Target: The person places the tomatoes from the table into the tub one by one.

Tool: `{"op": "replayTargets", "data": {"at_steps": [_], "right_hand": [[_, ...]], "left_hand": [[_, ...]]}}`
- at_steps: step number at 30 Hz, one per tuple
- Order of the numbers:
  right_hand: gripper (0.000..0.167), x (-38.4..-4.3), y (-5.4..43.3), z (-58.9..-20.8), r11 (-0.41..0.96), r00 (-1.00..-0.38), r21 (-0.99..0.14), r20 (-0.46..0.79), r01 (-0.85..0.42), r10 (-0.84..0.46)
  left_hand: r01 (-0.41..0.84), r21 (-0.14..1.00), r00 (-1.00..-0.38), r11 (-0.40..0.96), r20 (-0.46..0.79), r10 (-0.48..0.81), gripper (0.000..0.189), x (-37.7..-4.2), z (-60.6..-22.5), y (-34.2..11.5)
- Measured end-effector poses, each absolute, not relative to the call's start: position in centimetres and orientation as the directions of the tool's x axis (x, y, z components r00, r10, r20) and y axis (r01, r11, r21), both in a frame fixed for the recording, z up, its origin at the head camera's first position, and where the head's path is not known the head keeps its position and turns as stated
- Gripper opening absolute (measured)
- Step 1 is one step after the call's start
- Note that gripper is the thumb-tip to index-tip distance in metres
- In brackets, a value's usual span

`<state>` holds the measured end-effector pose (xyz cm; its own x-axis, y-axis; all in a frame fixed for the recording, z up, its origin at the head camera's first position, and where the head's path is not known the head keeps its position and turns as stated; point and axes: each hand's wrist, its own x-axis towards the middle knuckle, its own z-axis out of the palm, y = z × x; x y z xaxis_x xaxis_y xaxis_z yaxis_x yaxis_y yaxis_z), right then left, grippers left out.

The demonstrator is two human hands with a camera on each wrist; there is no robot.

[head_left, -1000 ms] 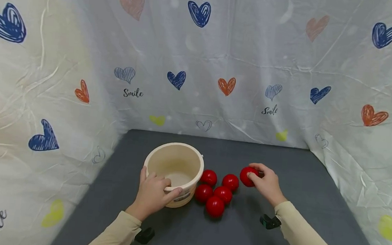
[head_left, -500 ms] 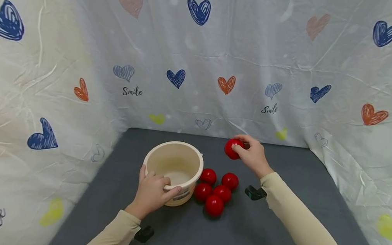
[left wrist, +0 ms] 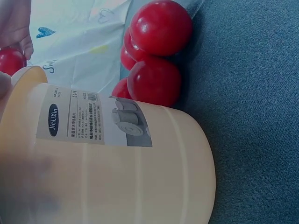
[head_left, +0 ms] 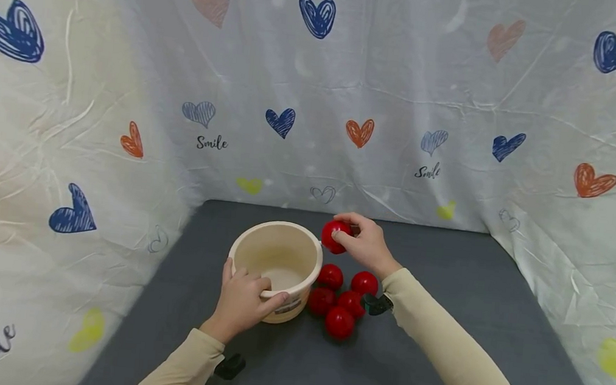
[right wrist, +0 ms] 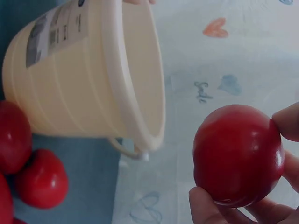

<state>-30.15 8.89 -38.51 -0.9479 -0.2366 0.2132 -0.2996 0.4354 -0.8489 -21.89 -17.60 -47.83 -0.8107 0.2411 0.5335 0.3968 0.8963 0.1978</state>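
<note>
A cream plastic bucket [head_left: 282,316] stands on the dark table, its bare inner floor showing. My left hand [head_left: 246,303] grips its near rim, thumb outside and fingers over the edge. Just right of the far rim, raised off the table, my right hand [head_left: 366,245] holds a shiny red tomato-like fruit [right wrist: 238,156] between thumb and fingertips. Several more of these red fruits [head_left: 339,323] lie clustered against the bucket's right side. The left wrist view shows the bucket's printed label [left wrist: 93,116] close up.
A grey-black cloth [head_left: 409,360] covers the table. White curtains [head_left: 395,72] printed with hearts and "Smile" hang behind and at both sides. The bucket's thin handle [right wrist: 126,150] hangs on its far side. Each wrist wears a small black camera [head_left: 377,304].
My right hand has lifted the red tomato-like fruit from the table right of the cluster and carried it up and left, close to the bucket's rim. My left hand has stayed on the bucket.
</note>
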Motion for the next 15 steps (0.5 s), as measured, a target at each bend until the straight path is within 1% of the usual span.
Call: {"op": "replayTargets", "data": {"at_steps": [7, 15], "right_hand": [[0.035, -29.8, 6.9, -38.9, 0.425, -0.938, -0.849, 0.208, -0.314, -0.278], [0.036, -29.6, 4.7, -39.5, 0.402, -0.921, -0.853, 0.201, -0.333, -0.335]], "left_hand": [[0.386, 0.176, -0.812, 0.906, 0.531, 0.243, 0.038, -21.9, -47.8, -17.5], [0.391, 0.181, -0.806, 0.903, 0.540, 0.241, 0.037, -21.9, -47.9, -17.4]]}}
